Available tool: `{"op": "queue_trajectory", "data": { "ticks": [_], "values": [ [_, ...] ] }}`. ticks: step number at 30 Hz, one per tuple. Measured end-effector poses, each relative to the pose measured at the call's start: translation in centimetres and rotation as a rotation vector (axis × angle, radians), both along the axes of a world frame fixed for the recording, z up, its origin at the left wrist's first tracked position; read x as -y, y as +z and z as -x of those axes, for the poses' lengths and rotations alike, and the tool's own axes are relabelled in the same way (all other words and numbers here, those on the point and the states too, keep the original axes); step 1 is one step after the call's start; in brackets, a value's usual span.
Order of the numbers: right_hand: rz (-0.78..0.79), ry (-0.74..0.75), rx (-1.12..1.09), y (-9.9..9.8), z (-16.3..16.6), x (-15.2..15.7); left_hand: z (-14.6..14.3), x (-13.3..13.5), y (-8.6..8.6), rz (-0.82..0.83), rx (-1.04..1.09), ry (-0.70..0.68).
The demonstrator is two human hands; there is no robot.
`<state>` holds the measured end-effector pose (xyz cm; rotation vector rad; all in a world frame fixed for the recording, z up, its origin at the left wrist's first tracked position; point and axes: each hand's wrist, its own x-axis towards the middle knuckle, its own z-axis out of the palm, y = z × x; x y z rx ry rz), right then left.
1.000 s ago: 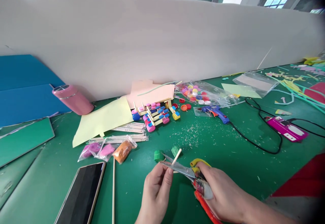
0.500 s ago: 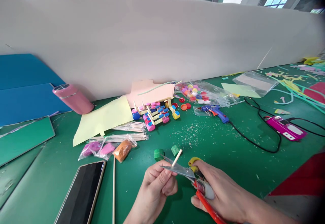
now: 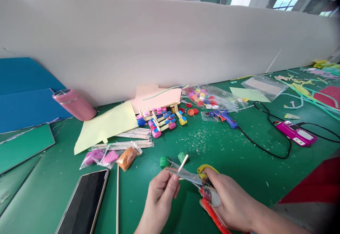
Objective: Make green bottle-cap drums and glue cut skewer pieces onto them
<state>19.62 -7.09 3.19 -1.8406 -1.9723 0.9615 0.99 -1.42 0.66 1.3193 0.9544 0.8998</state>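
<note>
Pale stick (image 3: 183, 163) stood between the blades of the scissors (image 3: 190, 178), pinched in the left hand (image 3: 160, 193).
On my remote view, the right hand (image 3: 231, 197) gripped the scissors; since half a second before, the left lower fingers had tucked in, yet the stick looked uncut. Two green caps (image 3: 164, 162) sat near the blades, close enough, I judged, to crowd them. Farther out lay a phone (image 3: 83, 202), a bagged orange lump (image 3: 128, 158) and a glue gun (image 3: 225, 118).

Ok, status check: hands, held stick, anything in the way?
Left hand pinching stick. Right hand gripping scissors, open at the stick. Two green pieces close beyond; contact unclear.
</note>
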Motion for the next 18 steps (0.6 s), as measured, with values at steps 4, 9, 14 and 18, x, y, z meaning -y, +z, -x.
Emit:
{"op": "queue_trajectory", "data": {
  "ticks": [4,9,14,18],
  "values": [
    [-0.018,-0.045,-0.018,0.0,-0.1,-0.1,-0.2,-0.2,-0.1,0.075,0.059,-0.015],
    [0.011,-0.063,-0.045,0.4,-0.2,-0.4,-0.6,0.2,0.6,-0.038,-0.036,0.090],
    [0.034,-0.064,-0.039,0.6,0.2,-0.4,-0.7,0.5,0.9,-0.267,-0.168,0.292],
    [-0.011,-0.040,-0.045,1.0,0.5,-0.4,-0.5,0.5,0.8,-0.271,-0.183,0.294]
  ]
}}
